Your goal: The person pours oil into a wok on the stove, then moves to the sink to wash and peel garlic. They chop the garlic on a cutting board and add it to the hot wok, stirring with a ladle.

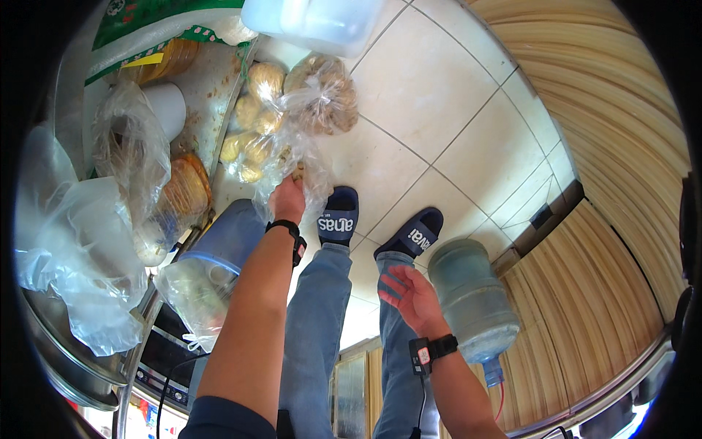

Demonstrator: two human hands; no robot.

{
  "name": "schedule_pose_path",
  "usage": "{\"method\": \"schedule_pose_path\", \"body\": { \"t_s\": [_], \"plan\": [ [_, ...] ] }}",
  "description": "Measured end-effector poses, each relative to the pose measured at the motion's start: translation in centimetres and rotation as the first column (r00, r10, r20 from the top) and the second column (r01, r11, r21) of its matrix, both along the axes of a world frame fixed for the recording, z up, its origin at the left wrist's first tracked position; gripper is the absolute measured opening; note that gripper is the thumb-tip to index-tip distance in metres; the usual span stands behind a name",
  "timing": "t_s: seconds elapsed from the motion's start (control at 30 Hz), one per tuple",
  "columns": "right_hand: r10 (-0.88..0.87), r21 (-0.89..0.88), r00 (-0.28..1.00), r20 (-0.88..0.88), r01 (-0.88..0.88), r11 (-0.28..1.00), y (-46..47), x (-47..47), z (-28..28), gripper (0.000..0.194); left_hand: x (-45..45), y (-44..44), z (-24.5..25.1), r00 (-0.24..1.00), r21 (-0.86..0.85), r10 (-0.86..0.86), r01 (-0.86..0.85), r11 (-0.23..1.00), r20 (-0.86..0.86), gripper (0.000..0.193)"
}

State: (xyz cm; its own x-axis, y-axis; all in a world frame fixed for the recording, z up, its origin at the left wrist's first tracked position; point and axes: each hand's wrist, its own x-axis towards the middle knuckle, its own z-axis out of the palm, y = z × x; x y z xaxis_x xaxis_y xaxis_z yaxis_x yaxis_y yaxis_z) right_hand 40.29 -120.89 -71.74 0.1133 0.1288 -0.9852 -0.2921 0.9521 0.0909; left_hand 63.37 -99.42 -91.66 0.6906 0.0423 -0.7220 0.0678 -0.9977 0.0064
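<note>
My left hand (pixel 287 198) reaches down into a clear plastic bag (pixel 315 175) on the floor, at small brown knobbly pieces that look like ginger root (pixel 298 171). Its fingertips are hidden, so its grip cannot be told. Beside that bag lie yellowish potatoes (pixel 251 140) in clear plastic, and farther off a knotted clear bag of brown produce (pixel 323 96). My right hand (pixel 408 296) hangs over my right shin, fingers apart and holding nothing.
A blue bin (pixel 225 228) with a liner stands by my left forearm. An upturned water-cooler bottle (pixel 474 296) is at right, before wood-grain cabinets (pixel 581 318). A translucent plastic tub (pixel 315 24) sits ahead. At left, a metal shelf (pixel 205 82) bears bags and bottles.
</note>
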Motion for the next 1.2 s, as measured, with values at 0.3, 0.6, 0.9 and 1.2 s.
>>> {"method": "schedule_pose_path", "body": {
  "t_s": [0.3, 0.6, 0.9, 1.2],
  "plan": [
    [-0.011, 0.040, 0.999, -0.042, 0.013, 0.999, 0.4, 0.1, 0.0, 0.028, -0.9, 1.5, 0.9, 0.999, 0.088, -0.037, 0.038, 0.995, -0.016, 0.041],
    [0.229, -0.045, 0.959, 0.166, -0.225, 0.973, 3.0, 3.9, -2.8, 0.037, -1.1, 1.7, 1.7, 0.999, -0.074, 0.049, -0.050, 0.996, -0.013, 0.044],
    [0.763, -0.546, 0.537, 0.360, -0.542, 0.639, 10.7, 19.1, -15.6, 0.051, -0.9, 3.3, 1.9, 0.954, -0.318, 0.208, -0.270, 0.909, -0.214, 0.044],
    [0.695, -0.374, 0.676, 0.245, -0.595, 0.711, 7.6, 15.7, -9.1, 0.060, 0.1, 0.4, 11.3, 0.499, -0.561, 0.734, -0.805, 0.195, -0.461, 0.049]
  ]
}}
